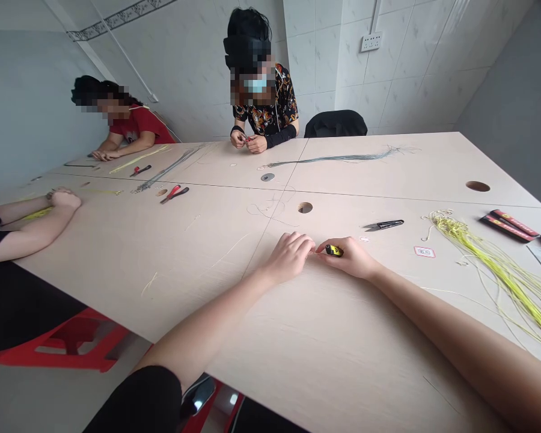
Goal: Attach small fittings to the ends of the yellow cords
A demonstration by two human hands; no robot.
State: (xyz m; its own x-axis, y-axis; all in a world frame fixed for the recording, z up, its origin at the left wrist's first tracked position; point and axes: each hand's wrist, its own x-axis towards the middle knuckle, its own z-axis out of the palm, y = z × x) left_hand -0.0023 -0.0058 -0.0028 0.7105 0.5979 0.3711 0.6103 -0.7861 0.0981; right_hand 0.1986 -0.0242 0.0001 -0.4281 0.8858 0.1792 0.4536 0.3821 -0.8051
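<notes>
Both my hands rest together on the pale wooden table (324,337). My right hand (351,257) is closed around a small yellow-and-black tool (334,250). My left hand (289,257) has its fingers curled and pinched against the tool's tip; whatever it pinches is too small to make out. Black thread snips (383,225) lie just beyond my right hand, and a small white label (424,252) lies to its right.
A bundle of yellow cords (500,267) fans out at the right beside red-and-black strips (507,224). Grey cords (342,159) and red-handled pliers (174,194) lie farther off. Three other people sit at the left and far side. Round holes (305,207) pierce the table.
</notes>
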